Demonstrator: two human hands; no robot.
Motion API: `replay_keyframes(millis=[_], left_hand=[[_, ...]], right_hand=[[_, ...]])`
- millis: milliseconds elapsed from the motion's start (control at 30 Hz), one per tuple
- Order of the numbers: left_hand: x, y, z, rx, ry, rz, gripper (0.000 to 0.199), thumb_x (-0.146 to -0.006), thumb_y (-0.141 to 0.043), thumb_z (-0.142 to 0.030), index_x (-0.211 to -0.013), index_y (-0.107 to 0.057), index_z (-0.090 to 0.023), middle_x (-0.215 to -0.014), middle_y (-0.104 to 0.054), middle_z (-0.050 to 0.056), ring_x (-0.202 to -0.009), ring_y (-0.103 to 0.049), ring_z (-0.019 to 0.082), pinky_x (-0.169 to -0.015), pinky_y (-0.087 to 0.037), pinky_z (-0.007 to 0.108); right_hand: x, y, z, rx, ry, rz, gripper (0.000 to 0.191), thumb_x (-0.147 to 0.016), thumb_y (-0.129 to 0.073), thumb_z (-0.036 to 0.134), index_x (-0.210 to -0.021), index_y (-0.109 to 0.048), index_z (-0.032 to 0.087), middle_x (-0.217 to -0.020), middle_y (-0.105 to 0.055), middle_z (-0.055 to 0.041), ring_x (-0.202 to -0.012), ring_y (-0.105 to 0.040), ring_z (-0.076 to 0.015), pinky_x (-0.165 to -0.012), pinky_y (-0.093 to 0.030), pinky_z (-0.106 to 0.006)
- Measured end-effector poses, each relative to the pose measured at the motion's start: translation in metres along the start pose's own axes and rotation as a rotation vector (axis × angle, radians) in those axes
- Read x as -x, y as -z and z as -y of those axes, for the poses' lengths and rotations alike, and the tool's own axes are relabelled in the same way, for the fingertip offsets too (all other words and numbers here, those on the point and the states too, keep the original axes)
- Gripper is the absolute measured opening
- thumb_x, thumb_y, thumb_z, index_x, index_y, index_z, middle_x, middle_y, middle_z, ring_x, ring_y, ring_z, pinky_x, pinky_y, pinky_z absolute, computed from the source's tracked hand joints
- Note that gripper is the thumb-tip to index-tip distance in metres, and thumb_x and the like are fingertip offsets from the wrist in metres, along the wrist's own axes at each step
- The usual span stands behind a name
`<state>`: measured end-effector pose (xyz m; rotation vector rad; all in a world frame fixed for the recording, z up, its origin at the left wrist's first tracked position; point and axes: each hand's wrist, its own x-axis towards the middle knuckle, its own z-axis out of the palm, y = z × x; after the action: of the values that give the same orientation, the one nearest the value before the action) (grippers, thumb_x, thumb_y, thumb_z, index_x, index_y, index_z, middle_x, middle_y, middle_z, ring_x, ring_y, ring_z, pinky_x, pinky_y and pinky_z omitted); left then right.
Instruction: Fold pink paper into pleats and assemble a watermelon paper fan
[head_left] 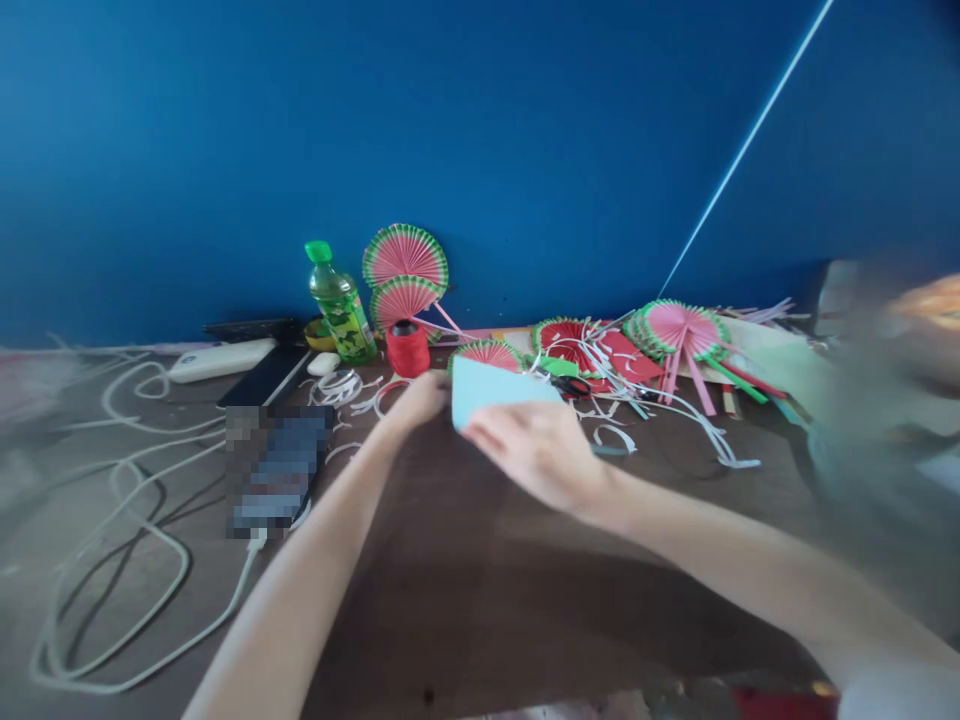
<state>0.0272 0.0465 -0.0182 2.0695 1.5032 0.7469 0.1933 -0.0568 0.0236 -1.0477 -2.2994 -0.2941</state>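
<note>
A light blue sheet of paper (495,390) is raised over the middle of the brown table (465,580). My right hand (536,445) is closed on its lower edge, fingers pointing left. Just left of the paper is my left hand (429,398), blurred, its fingers partly hidden; whether it touches the paper is unclear. Close behind it stands a spool of red thread (407,350). A pink and green pleated paper fan (487,354) lies behind the paper, and dark-handled scissors (571,385) rest to its right.
A green-capped bottle (341,310) stands at the back left. White cables (180,560), a phone (281,470) and a white power bank (221,360) lie left. More fans (679,330) and paper strips (697,425) lie right. A blurred person (885,400) is at the right edge.
</note>
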Motion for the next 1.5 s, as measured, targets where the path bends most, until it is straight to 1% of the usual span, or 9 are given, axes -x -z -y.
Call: replay_keyframes(millis=[133, 233, 333, 500, 600, 800, 1133, 1367, 1500], left_hand=[[0.031, 0.031, -0.013, -0.061, 0.09, -0.065, 0.027, -0.074, -0.04, -0.013, -0.082, -0.066, -0.017, -0.079, -0.069, 0.003, -0.077, -0.063, 0.018, -0.078, -0.048, 0.03], [0.072, 0.024, -0.027, -0.081, -0.045, 0.079, 0.025, -0.082, -0.041, -0.022, -0.092, -0.063, -0.021, -0.095, -0.069, 0.001, -0.09, -0.062, 0.017, -0.082, -0.047, 0.026], [0.111, 0.009, -0.025, -0.112, -0.13, 0.291, 0.035, -0.089, -0.036, -0.034, -0.117, -0.054, -0.025, -0.119, -0.061, 0.002, -0.108, -0.057, 0.017, -0.092, -0.043, 0.028], [0.147, 0.0, -0.004, -0.218, -0.136, 0.365, 0.048, -0.089, -0.037, -0.042, -0.132, -0.039, -0.022, -0.135, -0.047, 0.007, -0.122, -0.046, 0.02, -0.101, -0.039, 0.033], [0.155, -0.005, 0.001, -0.323, -0.201, 0.315, 0.064, -0.078, -0.055, -0.046, -0.134, -0.035, -0.021, -0.139, -0.041, 0.01, -0.125, -0.041, 0.026, -0.102, -0.038, 0.041], [0.159, -0.019, 0.006, -0.421, -0.357, 0.201, 0.048, -0.083, -0.051, -0.037, -0.127, -0.043, -0.021, -0.135, -0.042, 0.01, -0.124, -0.04, 0.026, -0.102, -0.038, 0.044], [0.159, -0.019, 0.008, -0.448, -0.384, 0.194, 0.046, -0.083, -0.05, -0.034, -0.126, -0.042, -0.019, -0.133, -0.042, 0.011, -0.122, -0.04, 0.026, -0.1, -0.039, 0.044], [0.159, -0.019, 0.009, -0.432, -0.39, 0.182, 0.045, -0.083, -0.049, -0.034, -0.126, -0.043, -0.02, -0.132, -0.044, 0.01, -0.122, -0.041, 0.026, -0.099, -0.041, 0.044], [0.158, -0.019, 0.009, -0.444, -0.392, 0.183, 0.045, -0.083, -0.05, -0.034, -0.125, -0.043, -0.02, -0.133, -0.043, 0.01, -0.122, -0.041, 0.026, -0.099, -0.041, 0.044]], right_hand=[[0.033, -0.044, 0.028, -0.033, 0.188, 0.129, 0.026, -0.092, -0.04, 0.024, -0.075, -0.061, 0.021, -0.06, -0.064, -0.0001, -0.05, -0.057, -0.0132, -0.048, -0.031, -0.028], [0.045, -0.06, 0.034, -0.098, 0.199, 0.263, 0.022, -0.089, -0.045, 0.028, -0.078, -0.063, 0.021, -0.065, -0.067, -0.0008, -0.056, -0.06, -0.0159, -0.046, -0.035, -0.028], [0.049, -0.057, 0.031, -0.312, 0.232, 0.352, 0.026, -0.087, -0.046, 0.039, -0.081, -0.065, 0.022, -0.078, -0.07, -0.0026, -0.068, -0.064, -0.0171, -0.051, -0.045, -0.026], [0.049, -0.045, -0.002, -0.57, 0.153, 0.276, 0.026, -0.091, -0.04, 0.027, -0.085, -0.065, 0.019, -0.089, -0.069, -0.0038, -0.088, -0.062, -0.0144, -0.083, -0.048, -0.026], [0.051, -0.051, -0.034, -0.361, -0.061, 0.192, 0.025, -0.089, -0.042, 0.024, -0.101, -0.063, 0.017, -0.111, -0.063, -0.0084, -0.109, -0.054, -0.0199, -0.095, -0.042, -0.037], [0.054, -0.064, -0.084, 0.064, -0.231, 0.337, 0.051, -0.088, -0.042, 0.037, -0.135, -0.04, 0.02, -0.147, -0.029, -0.0062, -0.137, -0.016, -0.0308, -0.108, -0.022, -0.054], [0.09, -0.047, -0.099, 0.136, -0.257, 0.506, 0.053, -0.093, -0.025, 0.043, -0.137, -0.038, 0.016, -0.146, -0.031, -0.0046, -0.138, -0.019, -0.0237, -0.112, -0.018, -0.046], [0.119, -0.027, -0.114, 0.205, -0.406, 0.51, 0.053, -0.091, -0.026, 0.049, -0.138, -0.035, 0.027, -0.148, -0.024, 0.0027, -0.139, -0.005, -0.0319, -0.108, -0.014, -0.059], [0.124, -0.024, -0.119, 0.193, -0.507, 0.526, 0.056, -0.09, -0.026, 0.05, -0.142, -0.025, 0.028, -0.151, -0.017, 0.0, -0.138, -0.012, -0.0316, -0.107, -0.019, -0.057]])
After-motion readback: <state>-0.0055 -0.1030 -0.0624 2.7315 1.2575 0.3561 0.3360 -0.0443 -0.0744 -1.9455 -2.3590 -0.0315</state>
